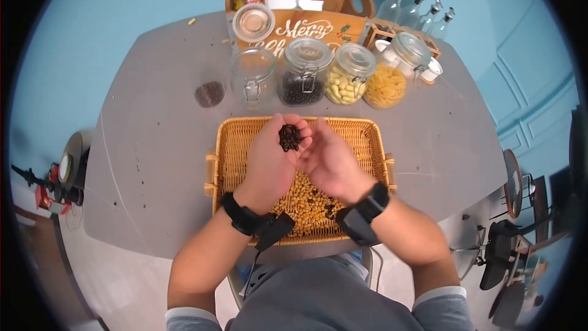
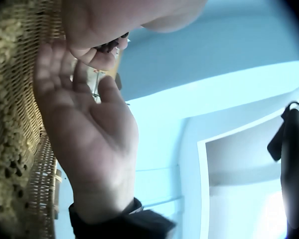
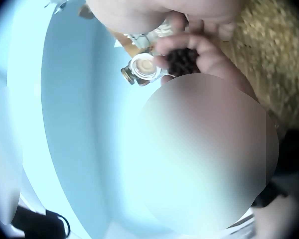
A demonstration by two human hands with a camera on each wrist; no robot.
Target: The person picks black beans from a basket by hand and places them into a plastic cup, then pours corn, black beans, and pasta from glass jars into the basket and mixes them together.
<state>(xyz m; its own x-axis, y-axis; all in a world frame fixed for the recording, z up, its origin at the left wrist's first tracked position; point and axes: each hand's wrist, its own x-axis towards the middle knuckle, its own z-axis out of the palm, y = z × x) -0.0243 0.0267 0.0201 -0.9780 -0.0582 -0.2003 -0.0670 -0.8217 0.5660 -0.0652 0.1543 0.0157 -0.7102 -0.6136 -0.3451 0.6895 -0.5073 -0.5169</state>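
My left hand (image 1: pixel 268 162) cups a small pile of dark beans (image 1: pixel 290 137) above the wicker basket (image 1: pixel 231 124), its fingers curled around them. Close beside it, my right hand (image 1: pixel 334 162) is palm up with relaxed fingers, holding nothing that shows. Yellow kernels (image 1: pixel 306 202) mixed with a few dark beans lie in the basket beneath. The left wrist view shows the right hand (image 2: pixel 89 134) with its palm bare and the left hand (image 2: pixel 114 17) above it. In the right wrist view, dark beans (image 3: pixel 182 60) fill the curl of the left fingers.
Behind the basket stand an empty glass jar (image 1: pixel 253 86), a jar of dark beans (image 1: pixel 301 89), a jar of pale yellow pieces (image 1: pixel 344 89) and a pasta jar (image 1: pixel 386 87). A round dark patch (image 1: pixel 209 94) is left of them. Bottles (image 1: pixel 411 15) and a wooden crate (image 1: pixel 337 0) stand farther back.
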